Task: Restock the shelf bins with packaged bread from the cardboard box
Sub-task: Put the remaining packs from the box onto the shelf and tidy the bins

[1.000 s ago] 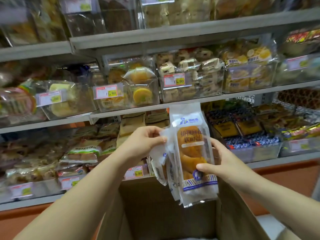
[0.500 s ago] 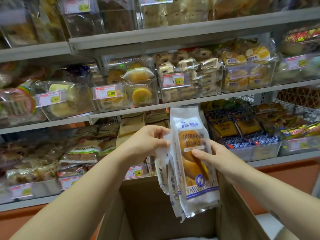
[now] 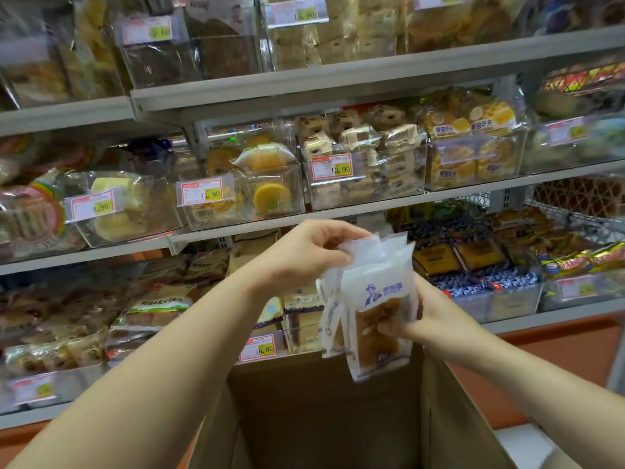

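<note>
A bunch of white bread packages (image 3: 375, 309) with blue print and golden bread inside hangs upright above the open cardboard box (image 3: 324, 411). My left hand (image 3: 304, 255) pinches the top edges of the packages. My right hand (image 3: 429, 319) grips the front package at its middle from the right, fingers curled onto its face. Behind the packages, on the lower shelf, stands a clear bin (image 3: 297, 336) with a 10.80 price tag (image 3: 258, 348). Its inside is largely hidden by my hands and the packages.
Grey shelves (image 3: 372, 204) carry clear bins of wrapped cakes and bread with red-and-yellow price tags. A wire basket (image 3: 571, 225) of snacks sits at the right. The box's right flap (image 3: 473, 434) rises close under my right forearm. An orange base runs below the shelves.
The packages have dropped lower and tilted slightly, with their tops fanned out. My right hand slid down to the middle of the front package. My left hand still holds the tops.
</note>
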Available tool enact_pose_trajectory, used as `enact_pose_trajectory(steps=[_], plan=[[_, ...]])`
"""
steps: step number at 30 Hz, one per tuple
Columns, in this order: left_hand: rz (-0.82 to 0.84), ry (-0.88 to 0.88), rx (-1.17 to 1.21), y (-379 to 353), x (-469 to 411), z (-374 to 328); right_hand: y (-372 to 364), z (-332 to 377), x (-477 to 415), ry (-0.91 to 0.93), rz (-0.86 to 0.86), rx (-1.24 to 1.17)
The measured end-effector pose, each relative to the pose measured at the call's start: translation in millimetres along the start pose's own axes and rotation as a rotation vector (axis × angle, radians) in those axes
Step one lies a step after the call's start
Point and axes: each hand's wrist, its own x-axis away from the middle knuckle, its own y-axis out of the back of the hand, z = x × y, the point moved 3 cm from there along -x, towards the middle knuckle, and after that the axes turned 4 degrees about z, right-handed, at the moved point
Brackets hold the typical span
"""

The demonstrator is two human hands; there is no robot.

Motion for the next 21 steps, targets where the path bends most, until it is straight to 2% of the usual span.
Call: enact_pose_trajectory(steps=[4, 6, 9, 15, 21], plan=[[0.006, -0.112, -0.053, -1.1, -21.9, -23.9, 26.6, 4.1, -12.8, 0.085, -0.230, 0.047], [-0.005, -0.159, -0.077, -3.3, -36.4, -28.3, 40.1, 1.1, -19.4, 0.103, -0.370, 0.177], [-0.013, -0.185, -0.118, -11.5, -64.4, -17.7, 53.2, -19.6, -32.0, 0.068, -0.469, 0.279], [-0.051, -0.154, -0.150, -22.3, -110.3, 44.3, 53.6, -83.0, -62.5, -0.021, -0.441, 0.241], [-0.117, -0.056, -0.177, -9.6, -138.5, 107.8, 39.0, -125.4, -102.3, -0.055, -0.318, 0.192]])
